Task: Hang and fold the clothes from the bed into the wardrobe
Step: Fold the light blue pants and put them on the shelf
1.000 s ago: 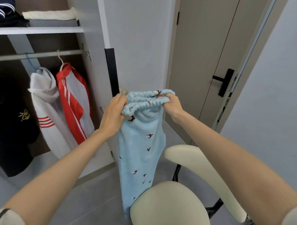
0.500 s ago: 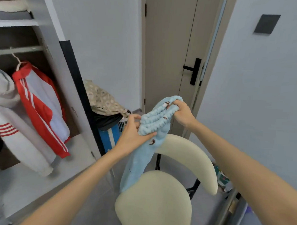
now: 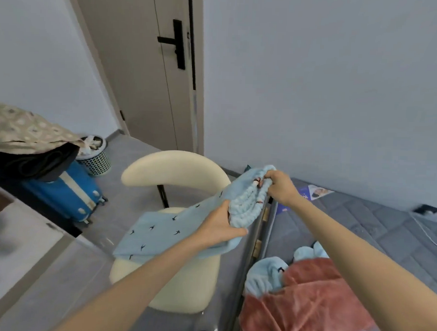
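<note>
Pale-blue fleece trousers [image 3: 159, 234], printed with small dark birds, are gripped at the gathered waistband by 2 hands. The left hand [image 3: 217, 229] is curled round the nearer end, and the far end is pinched by the right hand [image 3: 279, 186]. The legs are draped across the seat of the cream chair [image 3: 177, 168]. Just right of the chair, on the bed [image 3: 360, 221], a rust-pink plush garment [image 3: 306, 301] and another pale-blue piece [image 3: 265, 275] lie heaped. The trousers are judged not yet folded, so at least 3 items are left to put away.
</note>
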The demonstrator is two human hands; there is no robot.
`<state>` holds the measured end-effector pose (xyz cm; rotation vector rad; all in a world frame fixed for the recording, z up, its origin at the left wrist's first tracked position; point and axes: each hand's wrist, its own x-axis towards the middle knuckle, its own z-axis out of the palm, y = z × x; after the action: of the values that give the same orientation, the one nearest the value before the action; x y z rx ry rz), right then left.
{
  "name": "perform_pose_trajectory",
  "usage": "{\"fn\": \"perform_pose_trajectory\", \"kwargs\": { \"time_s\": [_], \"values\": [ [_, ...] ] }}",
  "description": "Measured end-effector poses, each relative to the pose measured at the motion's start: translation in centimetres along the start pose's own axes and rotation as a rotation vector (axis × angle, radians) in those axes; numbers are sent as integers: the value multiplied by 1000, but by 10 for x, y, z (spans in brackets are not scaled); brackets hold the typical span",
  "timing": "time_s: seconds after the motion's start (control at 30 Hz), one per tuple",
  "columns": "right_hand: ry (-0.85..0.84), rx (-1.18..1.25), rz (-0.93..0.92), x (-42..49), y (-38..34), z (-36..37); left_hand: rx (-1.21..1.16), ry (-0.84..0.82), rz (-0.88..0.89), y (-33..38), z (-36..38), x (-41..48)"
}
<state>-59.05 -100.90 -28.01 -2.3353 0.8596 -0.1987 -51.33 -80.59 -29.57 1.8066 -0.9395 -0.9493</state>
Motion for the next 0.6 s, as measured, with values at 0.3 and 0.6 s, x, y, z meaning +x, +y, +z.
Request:
{"fn": "perform_pose_trajectory", "kwargs": {
  "time_s": [0.3, 0.6],
  "values": [
    [-14, -194, 229, -60, 82, 7, -155, -196, -161, -39, 95, 6],
    [-265, -389, 229, -29, 64, 110, -246, -144, -452, -140, 49, -4]
  ]
}}
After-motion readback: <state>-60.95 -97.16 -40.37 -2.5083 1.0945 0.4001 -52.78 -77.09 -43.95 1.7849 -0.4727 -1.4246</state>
